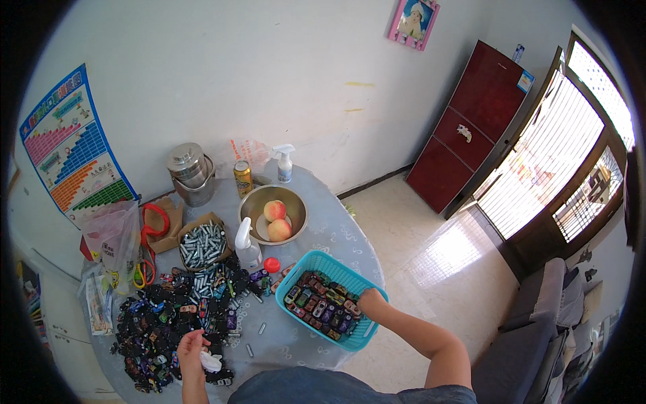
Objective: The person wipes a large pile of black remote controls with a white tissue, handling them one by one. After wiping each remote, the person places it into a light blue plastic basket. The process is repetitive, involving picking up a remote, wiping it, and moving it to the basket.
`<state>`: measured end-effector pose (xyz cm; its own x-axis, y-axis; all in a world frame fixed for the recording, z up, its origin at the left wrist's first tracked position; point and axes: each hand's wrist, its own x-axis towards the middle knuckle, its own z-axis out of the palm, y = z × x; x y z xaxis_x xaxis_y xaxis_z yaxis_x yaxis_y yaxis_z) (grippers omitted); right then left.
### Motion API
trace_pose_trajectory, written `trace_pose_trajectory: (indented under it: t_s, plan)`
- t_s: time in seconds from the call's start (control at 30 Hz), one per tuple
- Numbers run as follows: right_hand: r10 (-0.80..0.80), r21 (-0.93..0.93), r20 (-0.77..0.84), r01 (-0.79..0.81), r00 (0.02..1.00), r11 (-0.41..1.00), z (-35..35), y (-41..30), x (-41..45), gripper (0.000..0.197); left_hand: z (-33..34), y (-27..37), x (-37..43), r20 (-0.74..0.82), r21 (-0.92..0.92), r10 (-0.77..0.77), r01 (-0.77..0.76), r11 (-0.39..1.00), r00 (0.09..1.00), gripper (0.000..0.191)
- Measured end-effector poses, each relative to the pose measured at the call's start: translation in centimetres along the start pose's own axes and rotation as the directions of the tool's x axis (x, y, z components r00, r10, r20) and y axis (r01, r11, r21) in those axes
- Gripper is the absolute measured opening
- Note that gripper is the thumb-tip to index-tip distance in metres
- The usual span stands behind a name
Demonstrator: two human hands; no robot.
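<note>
My left hand (191, 349) is over the near side of a big heap of small toy cars (151, 328), many with black parts. A crumpled white tissue or cloth (210, 361) sits right against its fingers; whether they hold it cannot be made out. My right hand (371, 303) reaches into the right end of a turquoise plastic basket (348, 345). Its fingertips point down and are hidden, at the edge of the toy cars (323, 306) lined up in rows inside.
AA-size batteries (203, 246) fill a cardboard box; loose ones (262, 328) lie nearby. Behind are a spray bottle (248, 250), a red ball-like object (272, 264), a steel bowl (301, 230) with two peaches, a can (243, 179), a metal pail (191, 174) and scissors (145, 272).
</note>
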<state>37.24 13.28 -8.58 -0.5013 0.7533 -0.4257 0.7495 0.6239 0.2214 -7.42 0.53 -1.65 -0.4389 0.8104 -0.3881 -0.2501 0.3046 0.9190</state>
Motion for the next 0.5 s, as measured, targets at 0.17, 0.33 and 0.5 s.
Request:
trace_pose_trajectory:
  t_s: [0.17, 0.33, 0.5]
  plan:
    - [0.071, 0.111, -0.113, -0.059, 0.991, 0.992, 0.9, 0.6, 0.1, 0.006, -0.3, 0.0, 0.0, 0.003, -0.022, 0.004, -0.004, 1.0, 1.0, 0.015]
    - [0.094, 0.196, 0.062, -0.105, 0.994, 0.975, -0.2, 0.2, 0.0, 0.01, -0.2, 0.1, 0.0, 0.021, -0.051, 0.01, -0.009, 0.999, 1.0, 0.015]
    - [0.182, 0.213, 0.021, -0.182, 0.983, 0.96, 1.2, -1.0, 0.0, 0.011, -0.2, 0.1, 0.0, 0.012, -0.033, 0.0, 0.0, 0.999, 1.0, 0.015]
